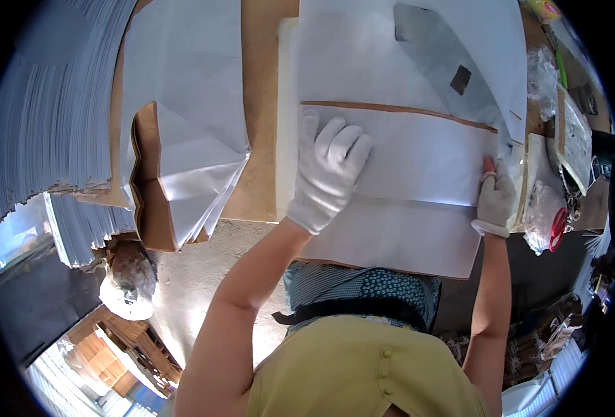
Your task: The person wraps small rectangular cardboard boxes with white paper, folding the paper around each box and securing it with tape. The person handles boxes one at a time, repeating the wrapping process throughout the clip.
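Note:
A white paper piece with brown edges lies in front of me, with a crease running across its middle. My left hand, in a white knit glove, rests on its left part. The fingers are bent and a little apart; the thumb is hidden. My right hand, also gloved with one bare fingertip showing, holds the paper's right edge. The paper's near edge reaches over my lap. Beyond it lies a larger white sheet with a grey translucent strip bearing a dark patch.
To the left lie folded white paper bags with brown insides, beside a tall stack of white sheets. At right are clear plastic wrap, a plastic bag and red scissor handles. Brown board covers the table.

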`<state>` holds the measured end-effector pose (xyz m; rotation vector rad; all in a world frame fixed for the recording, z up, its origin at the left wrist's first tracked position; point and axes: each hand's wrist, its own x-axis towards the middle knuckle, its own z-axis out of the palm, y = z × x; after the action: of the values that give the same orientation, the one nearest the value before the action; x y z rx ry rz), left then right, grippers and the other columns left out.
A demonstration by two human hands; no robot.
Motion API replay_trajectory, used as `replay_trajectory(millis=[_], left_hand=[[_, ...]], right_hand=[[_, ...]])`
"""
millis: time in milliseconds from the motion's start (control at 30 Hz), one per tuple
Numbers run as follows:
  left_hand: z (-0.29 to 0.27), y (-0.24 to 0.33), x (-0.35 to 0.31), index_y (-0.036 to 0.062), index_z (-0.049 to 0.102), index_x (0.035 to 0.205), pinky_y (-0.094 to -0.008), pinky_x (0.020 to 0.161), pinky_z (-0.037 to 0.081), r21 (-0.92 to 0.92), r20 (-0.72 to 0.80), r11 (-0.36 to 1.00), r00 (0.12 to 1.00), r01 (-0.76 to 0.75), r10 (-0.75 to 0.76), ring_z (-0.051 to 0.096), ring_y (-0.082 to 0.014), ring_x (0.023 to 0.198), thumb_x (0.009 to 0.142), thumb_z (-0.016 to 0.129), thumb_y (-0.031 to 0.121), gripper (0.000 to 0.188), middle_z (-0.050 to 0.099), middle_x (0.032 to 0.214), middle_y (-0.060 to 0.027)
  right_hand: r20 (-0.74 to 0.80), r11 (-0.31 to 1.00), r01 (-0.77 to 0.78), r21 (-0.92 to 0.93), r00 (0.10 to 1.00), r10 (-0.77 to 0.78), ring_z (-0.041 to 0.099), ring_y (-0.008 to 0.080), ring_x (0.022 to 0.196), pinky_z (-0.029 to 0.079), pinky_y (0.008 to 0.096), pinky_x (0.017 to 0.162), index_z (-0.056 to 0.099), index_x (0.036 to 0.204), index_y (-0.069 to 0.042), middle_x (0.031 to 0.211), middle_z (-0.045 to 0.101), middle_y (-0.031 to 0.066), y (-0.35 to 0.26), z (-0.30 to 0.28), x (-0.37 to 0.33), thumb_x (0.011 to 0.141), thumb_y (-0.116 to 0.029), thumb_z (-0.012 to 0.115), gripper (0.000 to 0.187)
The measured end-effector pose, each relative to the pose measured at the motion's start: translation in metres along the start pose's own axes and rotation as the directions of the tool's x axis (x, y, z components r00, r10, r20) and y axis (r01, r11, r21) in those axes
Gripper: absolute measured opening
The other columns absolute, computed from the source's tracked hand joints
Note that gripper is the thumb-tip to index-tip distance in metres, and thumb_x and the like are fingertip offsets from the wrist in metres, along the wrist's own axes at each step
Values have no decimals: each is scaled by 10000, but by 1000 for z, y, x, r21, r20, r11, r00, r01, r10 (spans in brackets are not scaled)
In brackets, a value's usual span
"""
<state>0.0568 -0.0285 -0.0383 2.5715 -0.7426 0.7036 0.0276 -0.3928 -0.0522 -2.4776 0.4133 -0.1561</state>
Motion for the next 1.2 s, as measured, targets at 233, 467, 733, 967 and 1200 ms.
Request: replay_trajectory(millis=[233,467,733,967,1200], left_hand=[[2,10,22,78,611,1080,-589,1033,376,-30,192,988,971,153,-145,540,-320,1121,759,799,263,416,541,1116,-91],[21,10,22,107,639,1003,-572,1075,374,10,170,976,962,217,-215,561,-323,1101,770,785,377,386,588,1056,-91],[19,11,15,51,648,1076,-534,935,481,-99,107,985,986,140,-130,574,-369,1084,803,832,308,418,592,1146,-125],[-3,26,37,59,598,1352,-532,1079,420,-54,47,967,967,-247,250,553,-363,1193,853,775,377,618,564,1308,-138],[-37,47,95,94,615,1371,-522,1045,410,-93,226,996,973,-19,40,570,-333,1181,880,745,256,533,641,1216,-103]], right_hand=[[-93,684,171,-709,939,-331,637,241,1095,519,357,942,657,1379,-58,1243,682,108,-67,-15,8,883,-203,749,525],[-31,774,633,-22,773,-633,481,355,1382,344,523,1216,604,1405,-87,1427,561,140,-164,85,-26,843,-273,759,612],[-172,802,445,-398,823,-542,487,387,1352,387,538,1134,590,1414,-68,1453,534,151,-41,7,5,896,-284,702,572],[-260,813,398,-424,807,-531,488,393,1351,394,520,1132,587,1424,-96,1419,541,175,-10,-15,13,917,-297,671,552],[-364,873,481,-84,800,-476,577,341,1285,428,502,1114,744,1012,-160,1278,666,78,-98,-55,9,761,-189,785,256]])
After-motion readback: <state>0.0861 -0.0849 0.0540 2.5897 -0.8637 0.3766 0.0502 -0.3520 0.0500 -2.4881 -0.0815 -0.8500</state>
